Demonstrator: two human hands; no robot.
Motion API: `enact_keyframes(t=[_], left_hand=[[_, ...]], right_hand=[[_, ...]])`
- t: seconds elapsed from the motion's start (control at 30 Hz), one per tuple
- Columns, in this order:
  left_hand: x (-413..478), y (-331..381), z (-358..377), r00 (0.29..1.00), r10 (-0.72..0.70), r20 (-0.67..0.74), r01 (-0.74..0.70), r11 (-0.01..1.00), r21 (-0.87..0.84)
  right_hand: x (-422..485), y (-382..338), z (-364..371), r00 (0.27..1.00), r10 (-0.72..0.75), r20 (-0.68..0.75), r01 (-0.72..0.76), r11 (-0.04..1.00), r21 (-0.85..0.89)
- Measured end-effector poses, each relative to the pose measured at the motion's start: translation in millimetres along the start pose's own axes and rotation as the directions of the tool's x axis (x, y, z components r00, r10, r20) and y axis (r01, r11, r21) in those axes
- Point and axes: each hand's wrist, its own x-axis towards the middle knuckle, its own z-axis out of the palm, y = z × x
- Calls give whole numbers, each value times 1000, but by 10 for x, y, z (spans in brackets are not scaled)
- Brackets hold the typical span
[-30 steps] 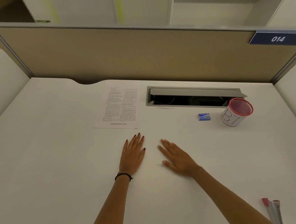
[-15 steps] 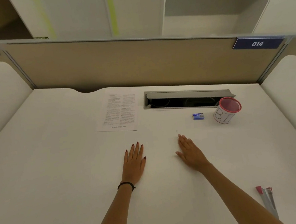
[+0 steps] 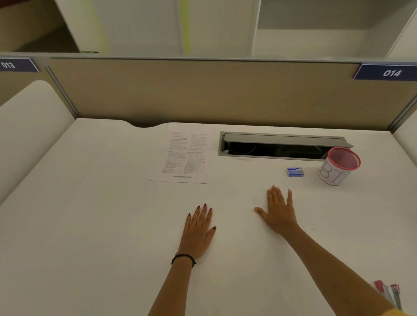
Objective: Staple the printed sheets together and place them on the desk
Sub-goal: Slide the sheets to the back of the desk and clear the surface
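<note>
The printed sheets (image 3: 183, 155) lie flat on the white desk (image 3: 82, 233), near the back and a little left of centre. My left hand (image 3: 198, 231) rests palm down on the desk below the sheets, fingers straight. My right hand (image 3: 279, 212) lies flat too, further right, fingers spread, holding nothing. A red and grey stapler (image 3: 390, 293) lies at the desk's near right edge, beside my right forearm. A small blue staple box (image 3: 295, 171) sits just beyond my right hand.
A red-rimmed white mesh cup (image 3: 338, 167) stands right of the staple box. An open cable tray slot (image 3: 277, 146) is cut into the desk behind them. A beige partition (image 3: 196, 90) closes the back, with padded side panels on both sides.
My right hand has slid to the right and forward, away from my left hand and closer to the staple box. The left hand stays put. The view has tilted up slightly.
</note>
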Motion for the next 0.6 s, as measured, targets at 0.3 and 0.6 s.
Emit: enact_keyframes(t=[0.3,0.6], left_hand=[[-9,21,-116,990,-52,133,53,999,-4],[-18,79,-66,997,-45,55,48,997,-58]], right_hand=[[-494,190,309,988,153,33,-156,971,181],[-1062,323,248,996,-60,60,38,950,309]])
